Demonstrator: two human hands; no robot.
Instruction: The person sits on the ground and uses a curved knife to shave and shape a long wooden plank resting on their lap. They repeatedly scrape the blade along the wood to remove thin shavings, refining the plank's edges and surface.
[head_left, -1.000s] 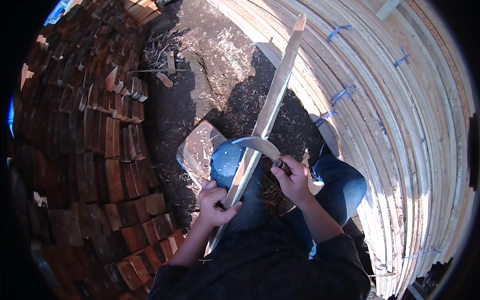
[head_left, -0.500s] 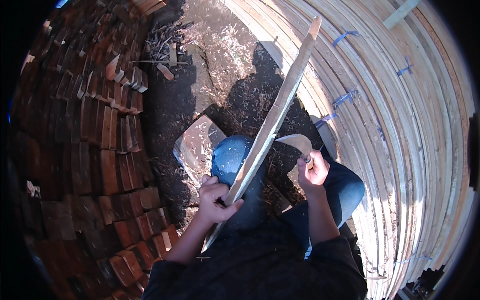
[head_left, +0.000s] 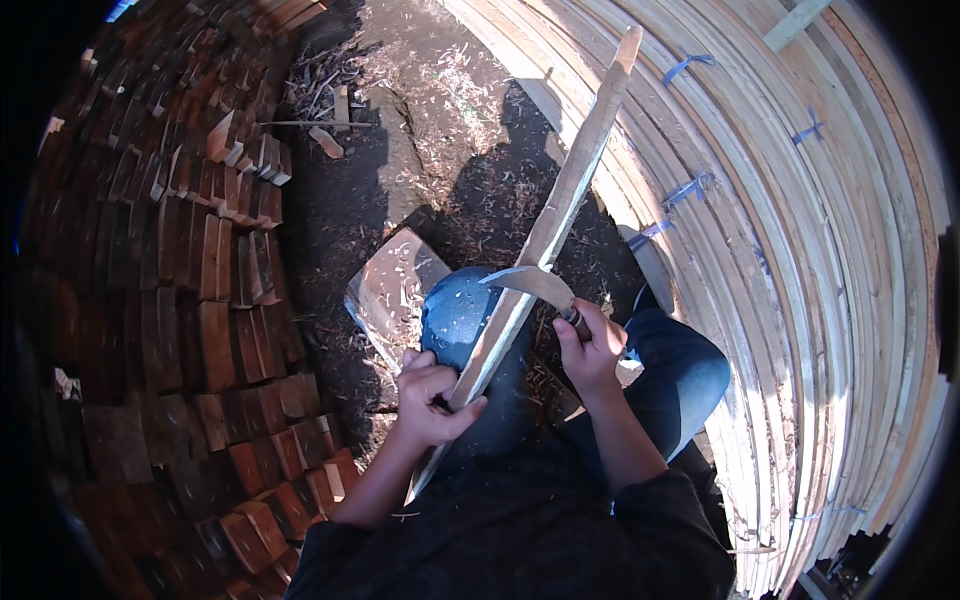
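Observation:
A long wooden strip (head_left: 566, 190) slants across my lap, its far end up toward the top right. My left hand (head_left: 432, 400) is wrapped round its lower part, beside my left knee. In my right hand (head_left: 590, 350) I grip the short handle of a sickle (head_left: 545, 286). The curved blade lies across the strip about midway along, its tip pointing left over my knee. From this angle I cannot tell how firmly the edge meets the wood. The strip's lower end runs past my left hand toward my body.
Reddish-brown wood blocks (head_left: 215, 255) are stacked along the left. Long pale wooden strips (head_left: 760, 230), tied with blue bands (head_left: 690, 188), fill the right. Shavings and a flat board (head_left: 395, 285) lie on the dark ground ahead, with scraps (head_left: 325, 142) farther off.
My right hand has moved left and slightly down with the sickle, so its blade now crosses the strip instead of sitting to its right. My left hand has stayed in place.

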